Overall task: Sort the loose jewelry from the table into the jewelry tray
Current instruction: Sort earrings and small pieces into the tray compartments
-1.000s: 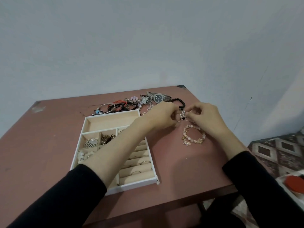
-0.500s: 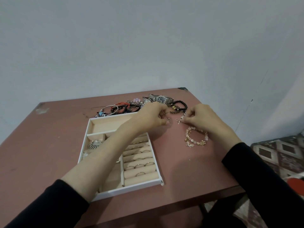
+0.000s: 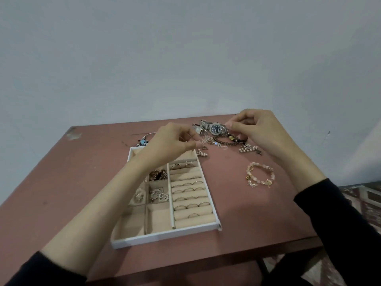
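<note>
**Reddish-brown tabletop, both hands up over the jewelry pile**

Cream-lined jewelry tray (image 3: 165, 234) sits near the front edge of the tabletop (image 3: 61, 182), rings (image 3: 190, 198) lined up in its right-hand rolls and a few pieces in the small compartments. Left hand (image 3: 171, 144) and right hand (image 3: 254, 131) are both pinched shut, raised above the loose pile; something thin may run between them, but I can't tell. Silver watch (image 3: 215, 127) lies at the back, a pink beaded bracelet (image 3: 259, 174) off on its own to the right.
</note>
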Action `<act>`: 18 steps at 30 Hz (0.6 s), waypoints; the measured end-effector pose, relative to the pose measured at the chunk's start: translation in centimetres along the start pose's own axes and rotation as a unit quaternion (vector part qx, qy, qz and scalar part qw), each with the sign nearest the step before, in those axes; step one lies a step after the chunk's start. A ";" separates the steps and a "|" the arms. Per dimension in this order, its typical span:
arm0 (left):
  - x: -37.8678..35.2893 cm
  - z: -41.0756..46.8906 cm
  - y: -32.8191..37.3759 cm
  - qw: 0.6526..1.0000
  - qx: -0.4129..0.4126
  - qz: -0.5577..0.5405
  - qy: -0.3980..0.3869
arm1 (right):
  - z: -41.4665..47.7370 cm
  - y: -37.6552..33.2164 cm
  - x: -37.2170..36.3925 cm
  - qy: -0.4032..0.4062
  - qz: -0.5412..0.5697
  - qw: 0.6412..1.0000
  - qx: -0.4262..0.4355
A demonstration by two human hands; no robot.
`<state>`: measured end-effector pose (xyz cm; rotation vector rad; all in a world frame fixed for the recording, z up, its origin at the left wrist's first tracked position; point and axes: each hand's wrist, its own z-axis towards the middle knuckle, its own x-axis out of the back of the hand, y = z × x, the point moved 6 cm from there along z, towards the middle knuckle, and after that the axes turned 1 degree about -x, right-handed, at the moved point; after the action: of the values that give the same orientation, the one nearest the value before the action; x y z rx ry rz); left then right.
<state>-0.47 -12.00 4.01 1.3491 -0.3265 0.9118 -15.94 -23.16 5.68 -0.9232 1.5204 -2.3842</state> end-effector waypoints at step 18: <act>2.2 -8.8 -1.9 0.987 0.058 0.125 -0.083 | -3.9 -3.1 -9.2 -0.118 0.145 0.982 -0.021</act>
<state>-0.22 -2.95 2.08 1.5187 -0.5882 1.0403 -10.32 -14.59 3.41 -0.8869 1.5015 -1.9720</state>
